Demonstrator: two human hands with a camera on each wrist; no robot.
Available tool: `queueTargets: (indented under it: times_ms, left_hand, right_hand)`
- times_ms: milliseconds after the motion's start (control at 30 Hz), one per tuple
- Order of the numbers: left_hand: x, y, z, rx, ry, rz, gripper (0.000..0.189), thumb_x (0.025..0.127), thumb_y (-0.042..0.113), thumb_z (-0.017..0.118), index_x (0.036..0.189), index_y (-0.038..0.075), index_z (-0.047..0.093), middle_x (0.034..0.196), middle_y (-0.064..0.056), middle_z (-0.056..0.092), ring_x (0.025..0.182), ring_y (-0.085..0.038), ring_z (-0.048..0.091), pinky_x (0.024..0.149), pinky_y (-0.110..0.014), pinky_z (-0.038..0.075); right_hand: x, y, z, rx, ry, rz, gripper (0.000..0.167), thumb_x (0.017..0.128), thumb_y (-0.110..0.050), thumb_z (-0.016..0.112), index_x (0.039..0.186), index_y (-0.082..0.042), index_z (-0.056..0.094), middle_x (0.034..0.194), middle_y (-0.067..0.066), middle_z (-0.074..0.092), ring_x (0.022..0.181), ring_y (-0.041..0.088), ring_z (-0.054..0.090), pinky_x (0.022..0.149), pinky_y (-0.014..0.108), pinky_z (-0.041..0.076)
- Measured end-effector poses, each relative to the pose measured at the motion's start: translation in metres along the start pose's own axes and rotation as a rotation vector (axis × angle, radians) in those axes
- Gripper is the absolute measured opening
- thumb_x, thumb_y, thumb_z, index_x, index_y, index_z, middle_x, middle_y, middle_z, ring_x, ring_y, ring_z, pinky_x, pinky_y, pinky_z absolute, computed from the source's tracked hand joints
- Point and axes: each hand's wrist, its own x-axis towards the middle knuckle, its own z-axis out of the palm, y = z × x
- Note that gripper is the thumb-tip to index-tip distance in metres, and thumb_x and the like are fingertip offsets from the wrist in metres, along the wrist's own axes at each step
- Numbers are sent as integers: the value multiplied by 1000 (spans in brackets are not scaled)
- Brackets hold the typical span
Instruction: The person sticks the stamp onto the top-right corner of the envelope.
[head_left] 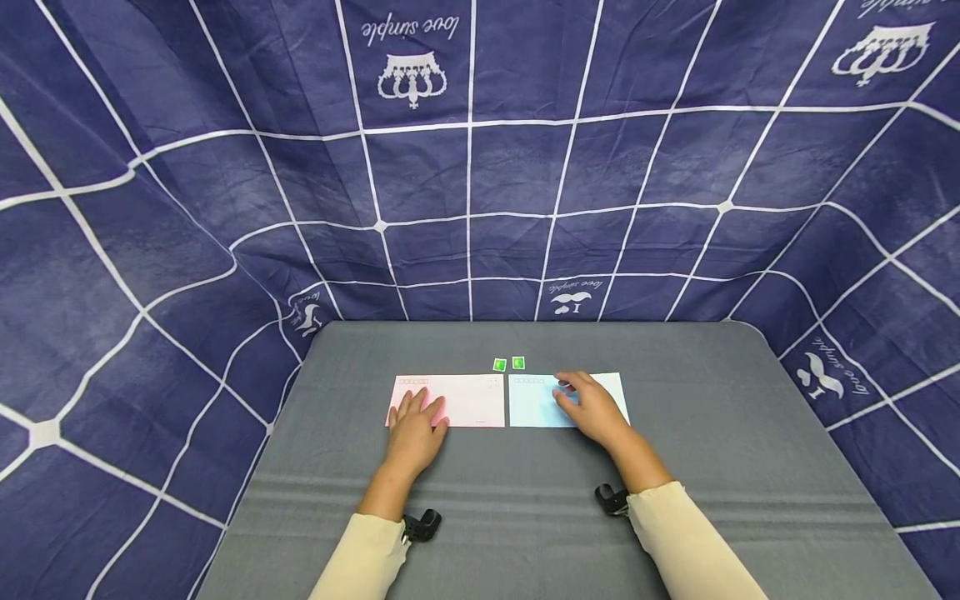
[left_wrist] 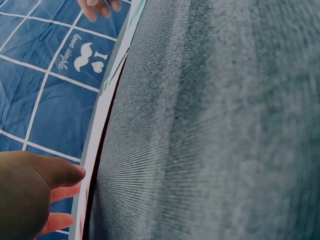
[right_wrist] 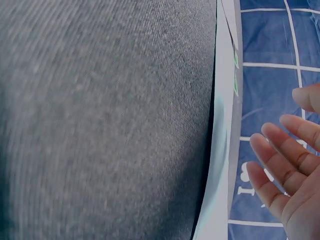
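Observation:
A pink envelope lies flat on the grey table, with a light blue envelope just to its right and a narrow gap between them. My left hand rests on the left part of the pink envelope, its fingers spread. Above the right half of the blue envelope is my right hand, fingers loosely bent and holding nothing; the right wrist view shows it raised off the paper. Two small green stamps with white borders, a left stamp and a right stamp, lie behind the envelopes near the gap.
The grey cloth-covered table spreads out on all sides of the envelopes. A blue curtain with white grid lines encloses its back and both sides. Each wrist wears a black device, such as the left wrist device.

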Motion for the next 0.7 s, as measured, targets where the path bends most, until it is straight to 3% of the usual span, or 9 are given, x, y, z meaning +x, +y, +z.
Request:
queueTargets:
  times_ms: [367,700]
  left_hand:
    - [0,-2,6,11,-22,-10,45,96,31,64,138,14,63,155,-22,46,147,-47,34,114,-76,21]
    - [-1,0,6,16,-23,-17,47,95,31,65,140,15,62,155,-21,45,147,-47,34,114,-75,21]
  right_hand:
    - [14,-11,9,2,-52,6,36,98,-25,65,129,-7,67,111,6,71,101,22,70,90,46,54]
    - [26,-14,24,12,-45,-7,34,96,-23,66,125,-6,68,108,6,71,97,20,69,87,42,54]
